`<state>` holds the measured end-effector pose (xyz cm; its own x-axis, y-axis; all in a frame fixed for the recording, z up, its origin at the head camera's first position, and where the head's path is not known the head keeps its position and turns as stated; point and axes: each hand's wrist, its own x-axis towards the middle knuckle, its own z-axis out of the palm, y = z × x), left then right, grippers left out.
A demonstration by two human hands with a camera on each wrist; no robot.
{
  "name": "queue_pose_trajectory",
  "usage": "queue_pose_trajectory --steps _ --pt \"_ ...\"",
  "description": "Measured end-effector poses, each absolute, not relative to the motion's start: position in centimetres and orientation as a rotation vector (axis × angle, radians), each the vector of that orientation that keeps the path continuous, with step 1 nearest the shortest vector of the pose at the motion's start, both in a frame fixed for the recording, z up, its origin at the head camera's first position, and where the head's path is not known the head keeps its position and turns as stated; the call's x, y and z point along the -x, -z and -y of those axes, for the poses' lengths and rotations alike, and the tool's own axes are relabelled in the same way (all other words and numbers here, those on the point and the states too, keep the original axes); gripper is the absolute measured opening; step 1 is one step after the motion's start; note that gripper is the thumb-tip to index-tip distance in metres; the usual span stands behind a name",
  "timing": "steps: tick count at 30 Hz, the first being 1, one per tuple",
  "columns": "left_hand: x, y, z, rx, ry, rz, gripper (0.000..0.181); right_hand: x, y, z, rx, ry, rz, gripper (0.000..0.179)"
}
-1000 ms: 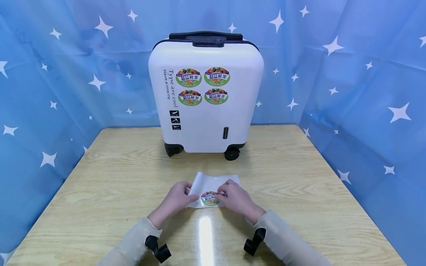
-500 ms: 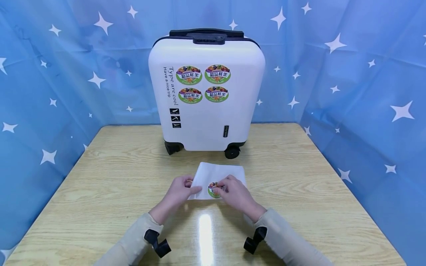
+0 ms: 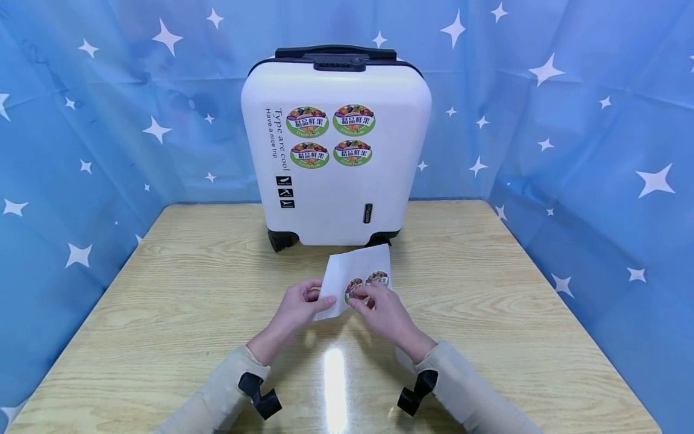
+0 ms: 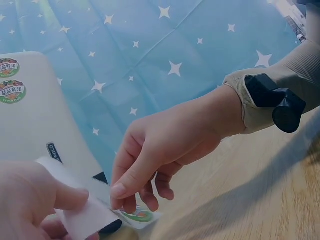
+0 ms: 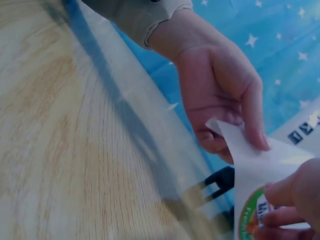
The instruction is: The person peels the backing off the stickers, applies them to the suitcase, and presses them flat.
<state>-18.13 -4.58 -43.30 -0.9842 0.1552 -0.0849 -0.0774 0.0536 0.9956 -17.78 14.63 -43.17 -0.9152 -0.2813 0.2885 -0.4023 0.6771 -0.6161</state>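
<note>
In the head view my left hand (image 3: pixel 294 308) pinches the left edge of a white sticker sheet (image 3: pixel 360 261), thumb on its front. The sheet is tilted up off the table. Two oval fruit stickers show on it: the left sticker (image 3: pixel 350 289) and the right sticker (image 3: pixel 378 277). My right hand (image 3: pixel 387 313) has thumb and index finger pinched at the left sticker, partly covering it. From the right wrist view, those fingertips sit on the green-rimmed sticker (image 5: pixel 246 216). A white suitcase (image 3: pixel 331 205) with several matching stickers stands behind the sheet.
The suitcase stands upright on its black wheels (image 3: pixel 282 241) on the wooden table (image 3: pixel 179 289), its carry handle (image 3: pixel 336 53) on top. Blue star-patterned cloth (image 3: pixel 575 150) hangs behind and at both sides. Black camera mounts (image 3: pixel 417 392) sit on both wrists.
The sheet has risen from near the table and tilted up towards the suitcase, its top now overlapping the right wheel. Both hands moved slightly away from the body with it; a second sticker has come into view.
</note>
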Motion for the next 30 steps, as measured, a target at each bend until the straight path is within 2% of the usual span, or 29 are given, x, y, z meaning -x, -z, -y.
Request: queue_pose_trajectory --steps 9,22,30 --pt "18.0 43.21 4.39 -0.148 -2.061 -2.124 0.031 17.67 43.17 -14.59 -0.518 -1.138 2.638 0.023" --pt "18.02 42.94 4.03 -0.155 -2.062 -2.103 0.029 17.48 43.08 -14.52 -0.629 -1.194 2.558 0.011" --pt "18.05 43.0 3.98 -0.142 -2.069 -2.089 0.028 17.23 43.03 -14.26 -0.563 -1.312 2.558 0.008"
